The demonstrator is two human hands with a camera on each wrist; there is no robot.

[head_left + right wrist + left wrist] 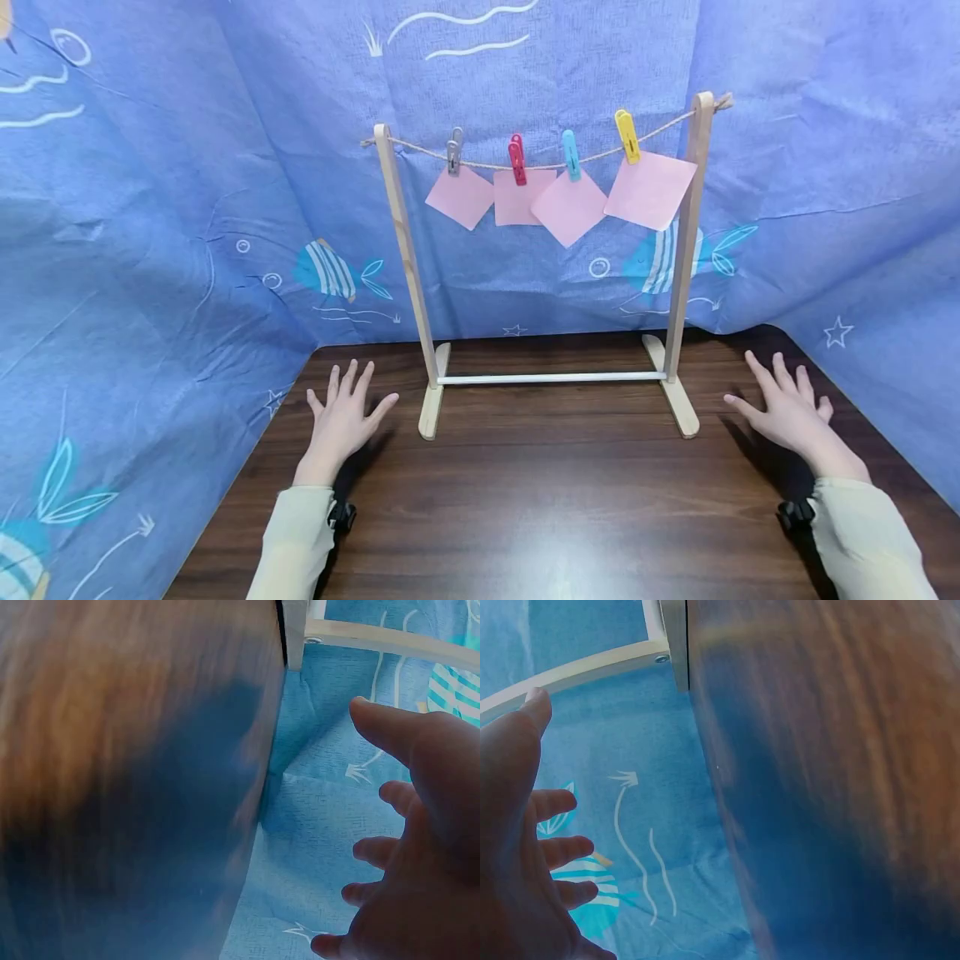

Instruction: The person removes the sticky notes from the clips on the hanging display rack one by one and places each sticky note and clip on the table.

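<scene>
My left hand [341, 425] is spread over the table to the left of a wooden rack [408, 250], holding nothing. On the other side my right hand [791, 417] hovers with fingers spread, also holding nothing. A string [660, 129] runs between the rack's two posts. From it hang several pink paper squares, pinned by a grey clothespin [453, 152], a red clothespin [517, 158], a blue clothespin [572, 155] and a yellow clothespin [627, 136]. The rightmost pink paper [649, 192] overlaps the right post in the head view.
The rack stands on two wooden feet joined by a white rod [551, 378], near the back of the dark wooden table [555, 483]. A blue cloth [187, 208] with fish prints surrounds the table behind and at both sides.
</scene>
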